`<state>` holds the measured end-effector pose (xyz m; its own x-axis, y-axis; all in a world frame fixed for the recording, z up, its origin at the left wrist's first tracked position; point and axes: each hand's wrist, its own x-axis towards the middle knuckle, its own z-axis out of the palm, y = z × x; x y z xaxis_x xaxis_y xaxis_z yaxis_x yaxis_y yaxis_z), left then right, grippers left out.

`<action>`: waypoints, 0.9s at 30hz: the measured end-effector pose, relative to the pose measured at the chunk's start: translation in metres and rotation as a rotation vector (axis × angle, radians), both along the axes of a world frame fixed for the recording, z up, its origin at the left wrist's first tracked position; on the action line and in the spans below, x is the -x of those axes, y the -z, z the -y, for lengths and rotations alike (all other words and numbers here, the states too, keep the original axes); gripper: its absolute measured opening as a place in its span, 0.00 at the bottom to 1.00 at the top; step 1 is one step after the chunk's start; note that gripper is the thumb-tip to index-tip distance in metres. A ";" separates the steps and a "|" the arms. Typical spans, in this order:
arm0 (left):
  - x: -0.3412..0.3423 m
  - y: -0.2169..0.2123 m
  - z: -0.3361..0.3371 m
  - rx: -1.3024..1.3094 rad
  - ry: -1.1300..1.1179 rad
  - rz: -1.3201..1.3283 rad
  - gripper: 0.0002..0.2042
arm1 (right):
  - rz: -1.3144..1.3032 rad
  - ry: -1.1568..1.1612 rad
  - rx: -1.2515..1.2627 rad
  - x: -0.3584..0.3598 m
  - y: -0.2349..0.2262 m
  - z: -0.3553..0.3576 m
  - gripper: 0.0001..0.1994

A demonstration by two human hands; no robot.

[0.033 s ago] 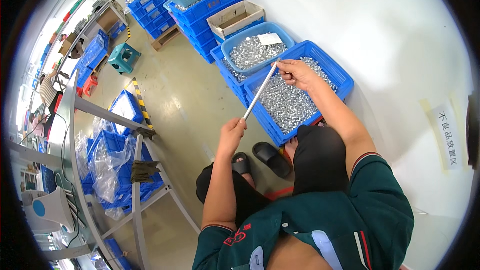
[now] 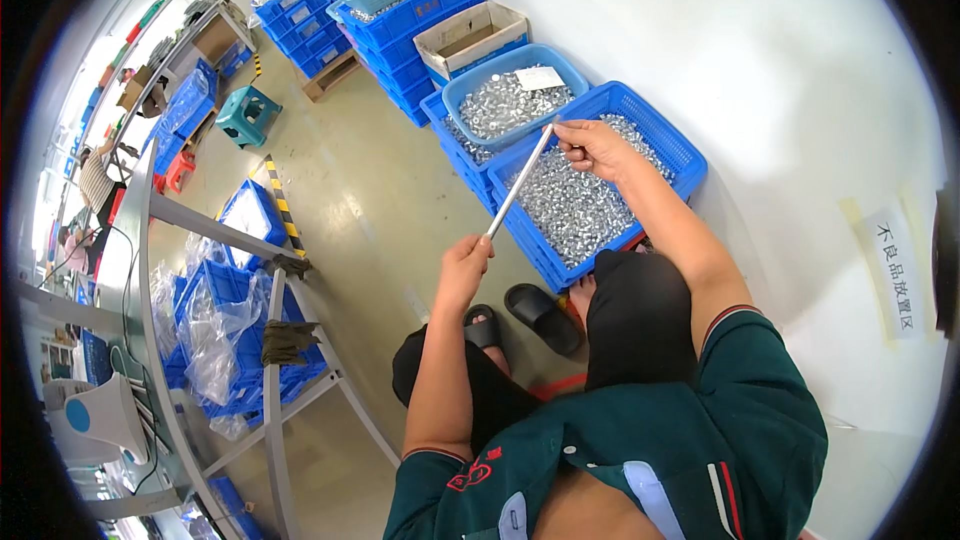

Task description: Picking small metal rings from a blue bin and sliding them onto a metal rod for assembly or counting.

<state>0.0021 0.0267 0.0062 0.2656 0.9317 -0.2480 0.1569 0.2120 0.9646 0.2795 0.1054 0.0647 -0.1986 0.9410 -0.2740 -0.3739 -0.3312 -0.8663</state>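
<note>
A thin, straight silver metal rod slants between my two hands. Its lower end sits in my left hand, whose fingers are wrapped round it. My right hand pinches at the rod's upper end; whether a small part is also between those fingers I cannot make out. Beneath my right hand is a blue plastic crate filled with many small shiny metal parts. A lighter blue basket of similar parts, with a white paper slip on top, stands just beyond the rod's upper end.
Stacked blue crates and a cardboard box line the white wall. To the left stand a grey metal table frame, plastic-covered blue crates and a green stool. A black sandal lies by my feet.
</note>
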 end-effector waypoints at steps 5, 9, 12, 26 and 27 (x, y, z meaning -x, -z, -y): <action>-0.014 -0.004 -0.007 0.026 -0.030 -0.061 0.15 | 0.858 0.126 -0.289 0.002 -0.007 0.013 0.12; -0.031 -0.018 -0.014 0.121 -0.057 0.030 0.23 | 1.063 -0.303 -0.689 0.047 -0.005 0.039 0.11; -0.057 -0.035 -0.024 0.209 -0.043 0.085 0.28 | 1.350 -0.401 -0.929 0.055 -0.008 0.053 0.11; -0.055 -0.053 0.006 0.254 0.088 -0.109 0.28 | 1.417 0.273 -0.599 -0.059 0.033 0.003 0.10; -0.040 -0.050 0.010 0.261 0.083 -0.115 0.28 | 1.386 0.294 -0.522 -0.067 0.038 -0.002 0.10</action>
<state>0.0417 0.0168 0.0566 0.2948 0.8086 -0.5092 0.2895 0.4323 0.8540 0.3468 0.1071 0.0266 0.1363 0.9482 0.2871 0.8180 0.0557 -0.5725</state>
